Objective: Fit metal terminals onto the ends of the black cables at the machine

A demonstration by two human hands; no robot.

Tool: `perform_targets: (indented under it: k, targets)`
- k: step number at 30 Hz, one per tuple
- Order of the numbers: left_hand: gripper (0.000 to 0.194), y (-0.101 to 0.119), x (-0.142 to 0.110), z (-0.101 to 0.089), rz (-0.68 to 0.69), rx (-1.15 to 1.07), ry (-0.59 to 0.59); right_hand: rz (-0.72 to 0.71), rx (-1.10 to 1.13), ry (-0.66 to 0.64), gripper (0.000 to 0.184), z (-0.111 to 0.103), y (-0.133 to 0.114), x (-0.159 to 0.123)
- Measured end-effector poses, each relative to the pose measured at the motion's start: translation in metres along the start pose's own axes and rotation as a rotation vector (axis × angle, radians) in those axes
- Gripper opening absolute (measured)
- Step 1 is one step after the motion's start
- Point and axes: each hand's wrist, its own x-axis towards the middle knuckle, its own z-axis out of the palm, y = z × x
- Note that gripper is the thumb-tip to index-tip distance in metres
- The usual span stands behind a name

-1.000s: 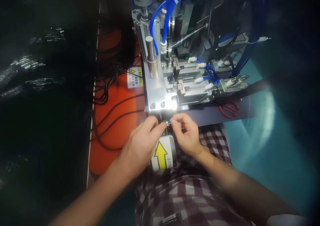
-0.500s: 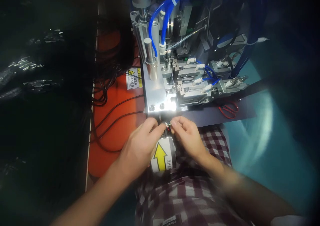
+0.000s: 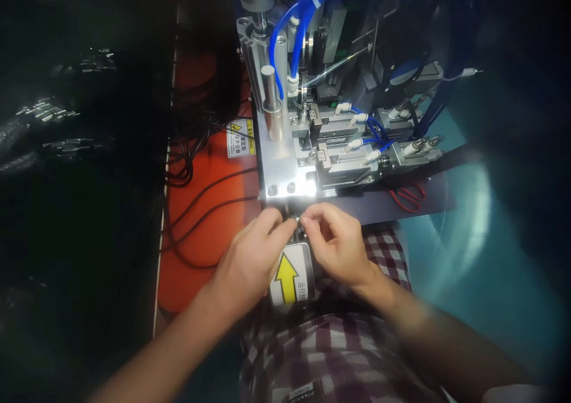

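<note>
My left hand [image 3: 254, 251] is closed in a pinch, its thumb and forefinger on a small bunch of thin wires [image 3: 298, 219]. From the other side, my right hand [image 3: 338, 239] pinches at the same wires, fingertips nearly touching those of the left. Most of the bunch is hidden by the fingers. Both hands are just in front of the bright metal edge of a machine [image 3: 285, 174]. Below them is a rounded housing with a yellow arrow label [image 3: 288, 275].
Blue air tubes [image 3: 279, 40] and small pneumatic cylinders [image 3: 345, 165] fill the machine's top. On the left, black cables [image 3: 187, 159] run over an orange-red surface [image 3: 209, 224] beside a warning label [image 3: 241, 138]. A red cord [image 3: 408, 198] lies at right.
My right hand has shifted slightly left and turned, bringing its fingertips closer to the left ones. The coloured wire ends that showed between them are now mostly covered. My left hand has barely moved.
</note>
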Motion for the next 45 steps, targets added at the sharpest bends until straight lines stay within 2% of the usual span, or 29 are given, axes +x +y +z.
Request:
perform_targets:
  k: [3,6,16,21,24,29,32,35,38,43,45]
  targets:
    - [0.027,0.001,0.001,0.0,0.003,0.007,0.005,0.167,0.127,-0.028,0.011,0.004,0.002,-0.001]
    - [0.027,0.0,0.001,0.0,0.0,0.012,0.001,0.24,0.194,-0.045,0.012,0.007,0.004,-0.002]
    - [0.026,-0.001,0.0,0.001,-0.001,0.003,0.002,0.223,0.169,-0.051,0.011,0.005,0.001,-0.003]
    - [0.025,-0.001,0.0,0.001,0.005,0.012,0.012,0.274,0.146,-0.064,0.012,0.005,-0.002,-0.003]
    - [0.026,-0.001,-0.001,0.001,0.015,0.012,0.012,0.394,0.2,-0.068,0.014,0.003,-0.006,0.002]
    - [0.026,-0.002,-0.001,0.001,0.02,0.003,0.019,0.703,0.499,-0.21,0.023,-0.007,-0.006,0.008]
    - [0.026,-0.002,-0.002,0.001,0.016,-0.011,0.007,0.746,0.592,-0.157,0.025,-0.008,-0.007,0.0]
    - [0.027,-0.002,-0.002,0.001,0.009,-0.013,0.012,0.767,0.674,-0.178,0.025,-0.002,-0.012,-0.01]
    - [0.027,-0.001,0.0,0.001,0.005,-0.023,0.021,0.693,0.588,-0.099,0.022,0.003,-0.016,-0.015]
    - [0.026,-0.002,0.0,0.001,0.007,-0.035,0.018,0.217,0.047,-0.026,0.01,-0.005,-0.015,-0.009]
    - [0.027,-0.002,-0.001,0.002,0.004,-0.032,0.023,0.176,0.024,-0.051,0.009,-0.008,-0.012,-0.004]
